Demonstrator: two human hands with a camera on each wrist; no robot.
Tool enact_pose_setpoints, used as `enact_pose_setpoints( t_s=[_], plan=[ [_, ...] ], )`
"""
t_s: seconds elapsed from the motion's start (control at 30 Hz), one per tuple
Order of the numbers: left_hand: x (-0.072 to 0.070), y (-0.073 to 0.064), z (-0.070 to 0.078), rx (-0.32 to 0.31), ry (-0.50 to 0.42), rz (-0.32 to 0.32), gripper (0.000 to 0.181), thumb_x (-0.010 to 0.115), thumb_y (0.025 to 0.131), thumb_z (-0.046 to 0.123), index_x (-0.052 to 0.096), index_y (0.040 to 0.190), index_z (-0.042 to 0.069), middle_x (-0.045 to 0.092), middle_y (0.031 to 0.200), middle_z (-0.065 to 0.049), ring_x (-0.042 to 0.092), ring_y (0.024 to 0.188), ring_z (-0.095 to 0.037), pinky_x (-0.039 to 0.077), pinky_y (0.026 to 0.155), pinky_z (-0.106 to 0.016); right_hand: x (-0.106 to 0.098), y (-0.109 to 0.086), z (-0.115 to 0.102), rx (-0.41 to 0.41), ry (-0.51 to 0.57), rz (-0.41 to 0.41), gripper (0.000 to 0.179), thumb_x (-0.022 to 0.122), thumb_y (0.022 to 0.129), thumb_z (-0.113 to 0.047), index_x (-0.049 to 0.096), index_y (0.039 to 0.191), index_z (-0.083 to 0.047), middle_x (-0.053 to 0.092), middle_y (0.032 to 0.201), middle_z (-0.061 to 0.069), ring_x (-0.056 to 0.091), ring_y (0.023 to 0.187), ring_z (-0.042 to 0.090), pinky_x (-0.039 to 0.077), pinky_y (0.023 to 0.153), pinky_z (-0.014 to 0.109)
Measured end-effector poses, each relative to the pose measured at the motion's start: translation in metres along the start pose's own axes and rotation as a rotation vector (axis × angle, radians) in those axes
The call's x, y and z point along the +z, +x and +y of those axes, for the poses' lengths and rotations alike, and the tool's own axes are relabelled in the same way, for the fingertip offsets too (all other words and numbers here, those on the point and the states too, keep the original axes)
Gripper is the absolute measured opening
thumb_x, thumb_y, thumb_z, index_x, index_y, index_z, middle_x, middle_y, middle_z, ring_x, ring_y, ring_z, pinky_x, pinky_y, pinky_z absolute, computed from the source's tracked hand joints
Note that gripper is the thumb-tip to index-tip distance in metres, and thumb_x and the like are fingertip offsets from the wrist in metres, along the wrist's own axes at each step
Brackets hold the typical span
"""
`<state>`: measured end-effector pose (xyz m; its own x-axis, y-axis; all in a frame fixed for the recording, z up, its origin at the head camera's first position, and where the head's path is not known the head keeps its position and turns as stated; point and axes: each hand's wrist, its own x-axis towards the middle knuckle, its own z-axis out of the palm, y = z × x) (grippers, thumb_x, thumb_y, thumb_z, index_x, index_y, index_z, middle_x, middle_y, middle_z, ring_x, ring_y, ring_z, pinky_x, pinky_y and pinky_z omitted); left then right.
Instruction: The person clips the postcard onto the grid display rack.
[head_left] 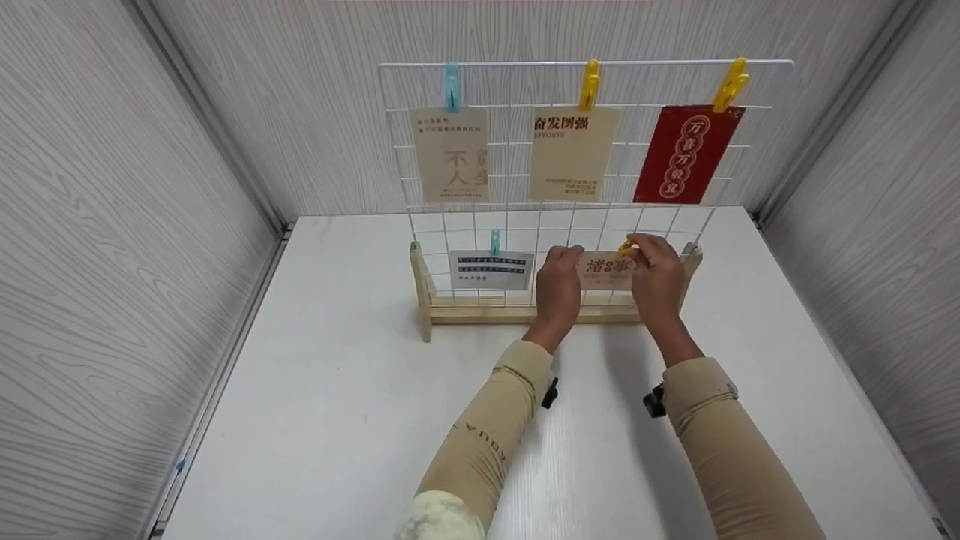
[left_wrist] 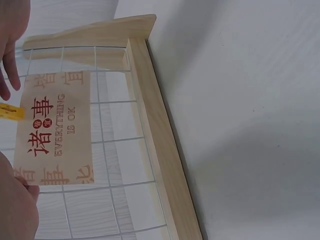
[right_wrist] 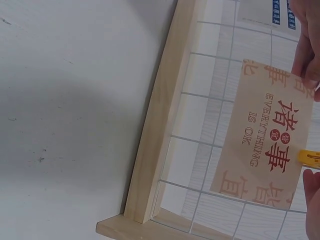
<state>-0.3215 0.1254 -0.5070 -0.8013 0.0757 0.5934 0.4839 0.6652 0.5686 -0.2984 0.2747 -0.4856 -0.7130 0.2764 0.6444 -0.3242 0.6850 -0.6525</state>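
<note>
A beige card (left_wrist: pixel 75 125) with red characters and "EVERYTHING IS OK" lies against the lower part of a white wire grid (head_left: pixel 517 225). My left hand (head_left: pixel 559 285) pinches the card at its left edge, near the upper corner. A yellow clip (right_wrist: pixel 309 158) sits on the middle of the card's top edge. In the head view my right hand (head_left: pixel 656 277) holds this clip between thumb and forefinger. Both wrist views cut off the clip's handle end and part of the right hand.
The grid stands in a wooden base (head_left: pixel 487 315) on a white table (head_left: pixel 337 420). A blue clip (head_left: pixel 495 241) holds a grey-white card (head_left: pixel 491 279) to the left. Above hang two cream cards (head_left: pixel 574 161) and a red card (head_left: pixel 686 157), all clipped.
</note>
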Motion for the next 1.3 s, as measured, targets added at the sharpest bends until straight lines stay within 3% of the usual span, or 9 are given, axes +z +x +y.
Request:
enact_pose_setpoints(
  t_s=[0.17, 0.4, 0.6, 0.9, 1.17, 1.3],
  plan=[
    [0.001, 0.000, 0.000, 0.002, -0.005, 0.001, 0.028, 0.050, 0.103, 0.000, 0.071, 0.119, 0.009, 0.066, 0.111, -0.004, 0.068, 0.098, -0.014, 0.056, 0.081, -0.022, 0.000, 0.001, -0.001, 0.008, -0.047, -0.020, 0.022, 0.065, 0.097, -0.007, 0.074, 0.117, -0.008, 0.069, 0.117, 0.008, 0.064, 0.113, 0.025, 0.052, 0.096, 0.043],
    [0.000, -0.005, 0.000, 0.014, -0.034, -0.004, 0.026, 0.046, 0.107, 0.005, 0.068, 0.120, 0.009, 0.058, 0.116, -0.006, 0.067, 0.091, -0.013, 0.055, 0.075, -0.021, 0.001, -0.002, 0.000, 0.015, -0.052, -0.024, 0.029, 0.064, 0.099, -0.011, 0.071, 0.127, -0.011, 0.062, 0.113, 0.012, 0.064, 0.102, 0.024, 0.053, 0.084, 0.043],
    [0.002, -0.005, -0.002, 0.008, -0.014, 0.037, 0.020, 0.047, 0.107, 0.010, 0.067, 0.113, 0.009, 0.055, 0.111, -0.005, 0.065, 0.083, -0.013, 0.054, 0.069, -0.021, 0.001, -0.002, -0.002, 0.054, -0.061, -0.035, 0.032, 0.061, 0.102, -0.022, 0.067, 0.133, -0.015, 0.065, 0.114, 0.009, 0.065, 0.102, 0.023, 0.053, 0.086, 0.043],
    [0.003, -0.002, -0.002, -0.012, 0.023, 0.058, 0.014, 0.051, 0.106, 0.013, 0.064, 0.108, 0.010, 0.055, 0.109, -0.004, 0.067, 0.086, -0.013, 0.055, 0.073, -0.022, -0.001, -0.004, -0.006, 0.099, -0.100, -0.069, 0.041, 0.058, 0.102, -0.041, 0.064, 0.137, -0.020, 0.064, 0.119, 0.008, 0.065, 0.102, 0.025, 0.052, 0.083, 0.046],
    [-0.001, 0.000, -0.001, -0.019, 0.059, 0.059, 0.013, 0.055, 0.104, 0.015, 0.066, 0.109, 0.010, 0.056, 0.110, -0.005, 0.066, 0.099, -0.014, 0.054, 0.083, -0.021, 0.001, -0.011, -0.008, 0.069, -0.081, -0.030, 0.041, 0.062, 0.102, -0.031, 0.061, 0.138, -0.011, 0.064, 0.111, 0.014, 0.066, 0.095, 0.029, 0.052, 0.078, 0.047],
    [-0.003, 0.000, -0.001, -0.002, 0.043, 0.052, 0.014, 0.054, 0.105, 0.014, 0.065, 0.111, 0.010, 0.056, 0.111, -0.005, 0.065, 0.101, -0.014, 0.054, 0.085, -0.020, 0.000, -0.015, -0.006, 0.093, -0.069, -0.042, 0.041, 0.061, 0.102, -0.029, 0.060, 0.137, -0.008, 0.063, 0.111, 0.015, 0.063, 0.094, 0.029, 0.050, 0.076, 0.044]
  ],
)
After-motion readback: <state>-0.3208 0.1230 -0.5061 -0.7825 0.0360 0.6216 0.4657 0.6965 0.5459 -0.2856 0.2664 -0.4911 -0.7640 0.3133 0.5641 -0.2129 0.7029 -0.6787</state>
